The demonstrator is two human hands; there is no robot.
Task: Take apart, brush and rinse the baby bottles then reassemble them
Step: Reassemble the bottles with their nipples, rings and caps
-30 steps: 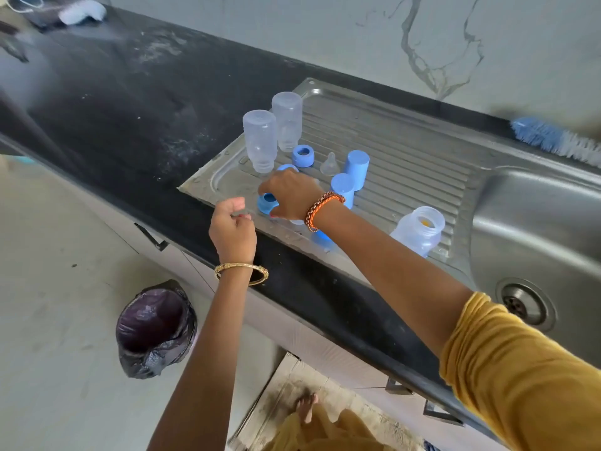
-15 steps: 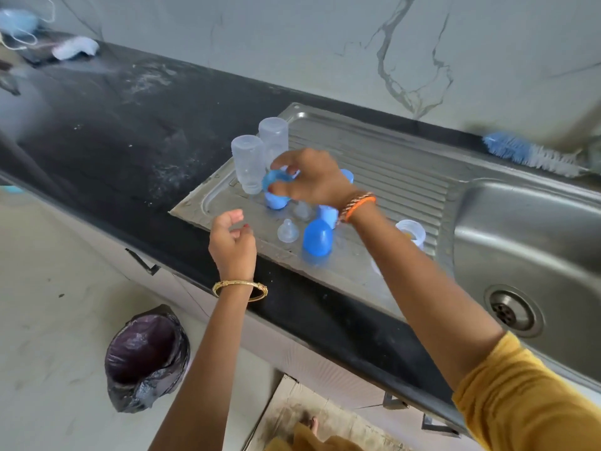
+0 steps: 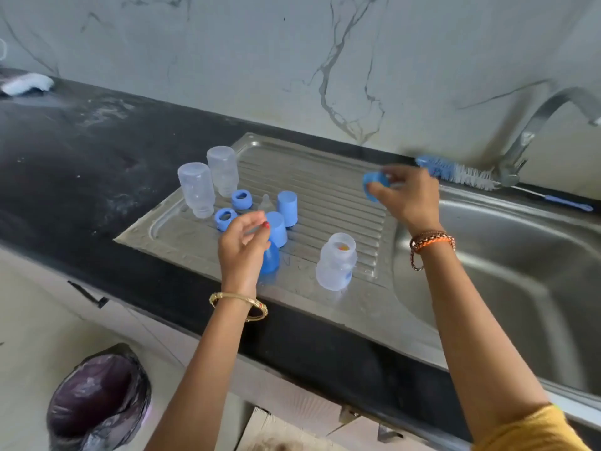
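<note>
The right hand (image 3: 406, 198) pinches a blue ring (image 3: 374, 184) at centre right, while the left hand (image 3: 242, 247), loosely curled and holding nothing visible, hovers over blue caps (image 3: 282, 219) at centre.

Stuff around the sink
Black-lined bin (image 3: 97, 398) on the floor, white cloth (image 3: 27, 84) far left on the dark counter (image 3: 81, 151), marble-look wall (image 3: 292, 60) behind.
</note>
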